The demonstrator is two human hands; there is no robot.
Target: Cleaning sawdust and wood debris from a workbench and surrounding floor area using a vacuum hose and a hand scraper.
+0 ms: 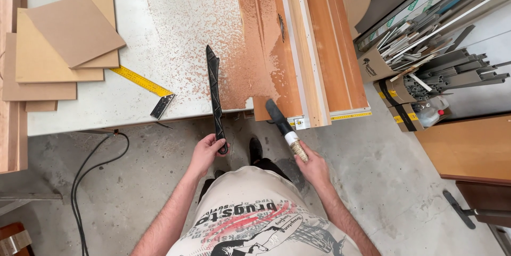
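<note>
At the far left, a stack of boards [64, 48] lay on the pale table [159, 32], with a yellow square [143, 85] just beside them, its dark head near the table's front edge. A cable [88, 171] looped on the floor below. The left hand [205, 152] was closed around the lower end of a long black push stick [214, 93], whose upper part lay across the table among the sawdust [223, 38], pointing away from the person. To its right, the right hand [314, 165] was wrapped around the banded end of a vacuum hose, its black nozzle [277, 113] touching or just over the front edge of a dusty brown panel [266, 48]; contact could not be told for certain. Further right stood a box of metal profiles [426, 48] and a brown cabinet [468, 149]. As a judgement: the push stick, held only at its end, could slip or sweep the square off the edge if swung left. The nozzle could catch the panel's lip and shift it, or scatter dust rather than collect it. The floor cable looked like a trip hazard near the person's feet.
</note>
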